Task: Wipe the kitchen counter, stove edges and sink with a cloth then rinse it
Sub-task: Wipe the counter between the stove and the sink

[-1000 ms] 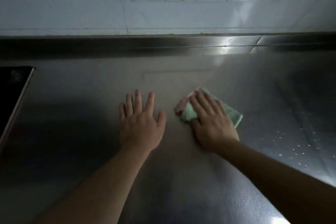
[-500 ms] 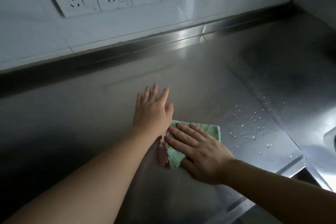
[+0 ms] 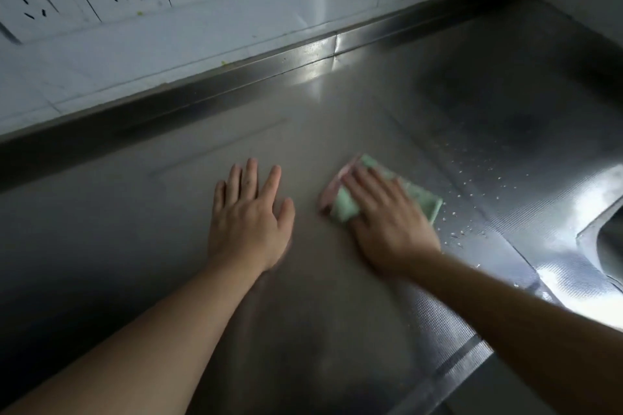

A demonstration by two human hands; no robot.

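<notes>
- Since half a second ago our hands have parted: cloth (image 3: 350, 209) and right hand (image 3: 387, 222) slid right.
- Right grip lies flat, unclenched, pressing the cloth on the tabletop (image 3: 337, 313), perhaps mid-wipe, given the blur.
- Left hand (image 3: 249, 212) lies open, empty.
- Droplets (image 3: 472, 185) dot the steel beside the sink (image 3: 606, 239).

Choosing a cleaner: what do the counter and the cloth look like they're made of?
Counter: likely stainless steel, brushed with a fine embossed grain; it shows grey sheen and window glare. Cloth: looks like soft microfibre or terry, fuzzy mint green with a pink edge.
</notes>
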